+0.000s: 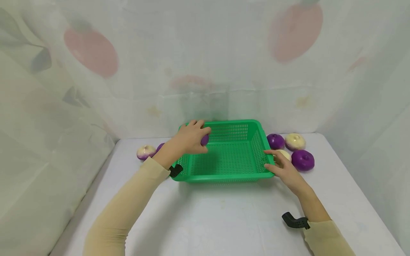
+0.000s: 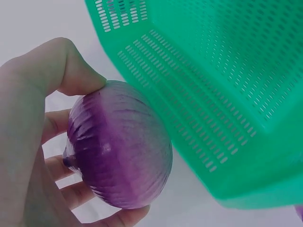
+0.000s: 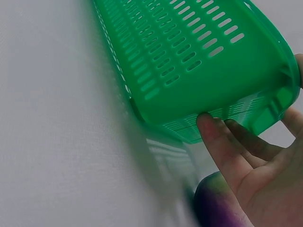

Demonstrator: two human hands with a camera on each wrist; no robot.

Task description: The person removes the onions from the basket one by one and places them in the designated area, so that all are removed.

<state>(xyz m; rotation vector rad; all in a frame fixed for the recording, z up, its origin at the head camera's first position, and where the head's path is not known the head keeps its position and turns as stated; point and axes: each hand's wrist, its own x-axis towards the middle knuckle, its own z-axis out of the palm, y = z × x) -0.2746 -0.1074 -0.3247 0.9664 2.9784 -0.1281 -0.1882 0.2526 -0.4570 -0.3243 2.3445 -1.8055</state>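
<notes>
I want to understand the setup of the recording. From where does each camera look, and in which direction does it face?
Head: above the table, facing forward and down at the green basket; both sleeves, left hand and right hand show.
Left wrist: beside the palm, facing the purple onion that the left hand grips; fingers show.
Right wrist: low by the table, facing the basket's outer wall; fingers touch it.
All views share the basket.

No readable text, labels, brands, numbers or signs on anything in view.
</notes>
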